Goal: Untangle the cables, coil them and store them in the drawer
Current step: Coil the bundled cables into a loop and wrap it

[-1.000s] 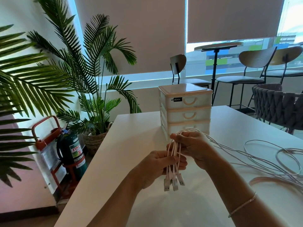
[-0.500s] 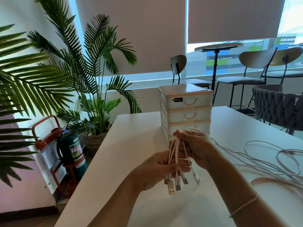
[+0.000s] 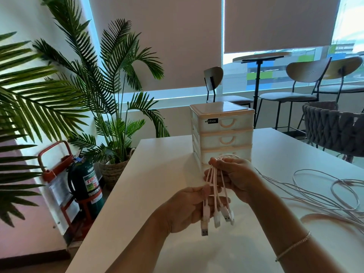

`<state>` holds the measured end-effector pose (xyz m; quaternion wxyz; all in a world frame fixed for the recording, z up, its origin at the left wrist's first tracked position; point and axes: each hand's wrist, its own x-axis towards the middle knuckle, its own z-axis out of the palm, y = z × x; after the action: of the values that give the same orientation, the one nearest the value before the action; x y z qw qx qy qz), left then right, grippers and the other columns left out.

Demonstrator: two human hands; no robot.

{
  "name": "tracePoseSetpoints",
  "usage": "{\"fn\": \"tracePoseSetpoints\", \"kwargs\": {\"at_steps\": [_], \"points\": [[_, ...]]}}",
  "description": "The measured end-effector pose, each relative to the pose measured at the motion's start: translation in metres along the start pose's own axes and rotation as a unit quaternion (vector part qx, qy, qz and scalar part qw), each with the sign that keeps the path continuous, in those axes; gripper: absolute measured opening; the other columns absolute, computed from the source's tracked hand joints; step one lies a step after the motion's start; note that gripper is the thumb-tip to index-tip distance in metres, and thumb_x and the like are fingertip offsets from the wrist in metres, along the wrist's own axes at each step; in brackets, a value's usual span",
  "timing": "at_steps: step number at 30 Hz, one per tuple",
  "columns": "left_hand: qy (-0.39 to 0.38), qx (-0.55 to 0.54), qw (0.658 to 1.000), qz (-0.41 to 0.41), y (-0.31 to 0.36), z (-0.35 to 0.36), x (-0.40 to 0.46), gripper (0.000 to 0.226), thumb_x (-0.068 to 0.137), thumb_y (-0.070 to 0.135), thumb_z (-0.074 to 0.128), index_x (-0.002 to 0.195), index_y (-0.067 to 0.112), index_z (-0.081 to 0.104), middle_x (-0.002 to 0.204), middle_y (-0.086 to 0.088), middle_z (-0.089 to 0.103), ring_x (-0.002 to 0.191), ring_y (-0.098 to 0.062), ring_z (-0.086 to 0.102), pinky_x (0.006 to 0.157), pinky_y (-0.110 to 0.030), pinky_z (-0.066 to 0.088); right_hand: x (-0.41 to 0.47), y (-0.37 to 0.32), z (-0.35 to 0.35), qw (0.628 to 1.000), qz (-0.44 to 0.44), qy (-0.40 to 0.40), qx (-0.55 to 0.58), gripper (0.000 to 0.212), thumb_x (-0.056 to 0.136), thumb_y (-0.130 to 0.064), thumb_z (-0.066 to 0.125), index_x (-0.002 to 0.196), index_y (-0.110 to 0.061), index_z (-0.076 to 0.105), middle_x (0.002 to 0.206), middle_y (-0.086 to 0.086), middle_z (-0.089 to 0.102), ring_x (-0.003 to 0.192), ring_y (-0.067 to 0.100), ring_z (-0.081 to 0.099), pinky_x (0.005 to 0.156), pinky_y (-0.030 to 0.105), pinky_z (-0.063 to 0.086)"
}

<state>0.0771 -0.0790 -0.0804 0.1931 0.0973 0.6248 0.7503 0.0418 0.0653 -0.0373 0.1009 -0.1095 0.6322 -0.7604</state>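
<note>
Several white cables hang as a bunch between my hands above the white table. My right hand pinches the bunch at its top, just in front of the drawer unit. My left hand grips the strands lower down, thumb on top. The USB plug ends dangle below my left hand, spread apart at different lengths. The rest of the cables trail right across the table in loose tangled loops. The small white drawer unit stands behind my hands with its three visible drawers closed.
A grey woven chair stands at the table's far right. A potted palm and a green fire extinguisher stand on the floor left of the table. Bar chairs and a round high table are by the window.
The plug ends have slid lower below my left hand and fanned apart. My right hand has risen a little with the top of the bunch.
</note>
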Motion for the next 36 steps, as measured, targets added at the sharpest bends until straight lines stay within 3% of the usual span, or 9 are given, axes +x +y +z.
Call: {"fn": "tracePoseSetpoints", "kwargs": {"at_steps": [5, 8, 12, 15, 20, 25, 29, 36], "points": [[0.024, -0.038, 0.999, 0.016, -0.001, -0.001, 0.003, 0.034, 0.088, 0.029, 0.041, 0.104, 0.008, 0.063, 0.098, -0.014, 0.070, 0.096, -0.028, 0.065, 0.087, -0.033, 0.052, 0.004, 0.004, 0.000, 0.999, -0.020, 0.002, -0.035, 0.020, 0.085, -0.010, 0.059, 0.071, 0.005, 0.059, 0.058, 0.009, 0.065, 0.049, 0.019, 0.061, 0.054, 0.026, 0.052], [0.035, -0.022, 0.999, 0.025, 0.000, -0.002, 0.003, 0.033, 0.095, 0.027, 0.036, 0.103, 0.010, 0.064, 0.096, -0.012, 0.071, 0.093, -0.025, 0.067, 0.084, -0.032, 0.052, 0.005, 0.009, 0.004, 0.997, -0.033, 0.007, -0.073, 0.021, 0.084, -0.010, 0.061, 0.070, 0.006, 0.060, 0.059, 0.010, 0.063, 0.050, 0.017, 0.058, 0.052, 0.022, 0.051], [0.028, -0.015, 0.999, 0.037, 0.003, -0.001, 0.002, 0.036, 0.099, 0.023, 0.031, 0.106, 0.005, 0.062, 0.096, -0.013, 0.071, 0.094, -0.026, 0.068, 0.090, -0.033, 0.053, 0.006, 0.014, 0.007, 0.995, -0.030, 0.011, -0.100, 0.022, 0.083, -0.015, 0.064, 0.071, 0.003, 0.063, 0.063, 0.010, 0.063, 0.058, 0.023, 0.057, 0.057, 0.028, 0.048], [0.020, 0.006, 0.999, 0.042, 0.003, -0.001, 0.000, 0.036, 0.099, 0.022, 0.031, 0.104, 0.003, 0.061, 0.093, -0.012, 0.072, 0.091, -0.026, 0.069, 0.087, -0.031, 0.054, 0.005, 0.014, 0.008, 0.996, -0.029, 0.009, -0.089, 0.023, 0.084, -0.015, 0.064, 0.065, -0.003, 0.064, 0.065, 0.013, 0.065, 0.049, 0.019, 0.053, 0.046, 0.024, 0.043], [0.006, 0.035, 0.998, 0.057, 0.006, 0.000, -0.002, 0.030, 0.096, 0.019, 0.035, 0.100, 0.004, 0.061, 0.083, -0.009, 0.073, 0.081, -0.022, 0.071, 0.081, -0.029, 0.056, 0.004, 0.014, 0.010, 0.999, -0.017, 0.006, -0.031, 0.023, 0.084, -0.013, 0.064, 0.065, -0.001, 0.063, 0.068, 0.016, 0.065, 0.054, 0.025, 0.054, 0.043, 0.023, 0.045], [0.008, 0.050, 0.997, 0.063, 0.004, 0.000, -0.002, 0.023, 0.093, 0.014, 0.042, 0.101, 0.004, 0.061, 0.085, -0.009, 0.073, 0.084, -0.022, 0.070, 0.082, -0.030, 0.056, 0.003, 0.014, 0.010, 1.000, 0.015, 0.001, 0.004, 0.018, 0.082, -0.014, 0.066, 0.075, 0.002, 0.063, 0.067, 0.013, 0.069, 0.056, 0.024, 0.063, 0.054, 0.030, 0.053], [0.022, 0.052, 0.996, 0.065, 0.003, 0.000, -0.001, 0.022, 0.094, 0.011, 0.044, 0.100, 0.006, 0.064, 0.087, -0.008, 0.073, 0.084, -0.021, 0.070, 0.079, -0.028, 0.056, 0.000, 0.012, 0.012, 0.997, 0.043, -0.004, 0.057, 0.019, 0.085, -0.012, 0.063, 0.073, 0.002, 0.063, 0.064, 0.013, 0.067, 0.050, 0.022, 0.064, 0.052, 0.031, 0.055], [0.035, 0.036, 0.997, 0.060, 0.004, -0.001, 0.001, 0.023, 0.089, 0.017, 0.047, 0.100, 0.007, 0.064, 0.090, -0.009, 0.073, 0.087, -0.023, 0.070, 0.085, -0.032, 0.056, 0.001, 0.012, 0.009, 0.996, 0.035, -0.024, 0.074, 0.016, 0.086, -0.012, 0.059, 0.078, 0.001, 0.064, 0.071, 0.015, 0.069, 0.057, 0.024, 0.064, 0.054, 0.031, 0.056]]}}
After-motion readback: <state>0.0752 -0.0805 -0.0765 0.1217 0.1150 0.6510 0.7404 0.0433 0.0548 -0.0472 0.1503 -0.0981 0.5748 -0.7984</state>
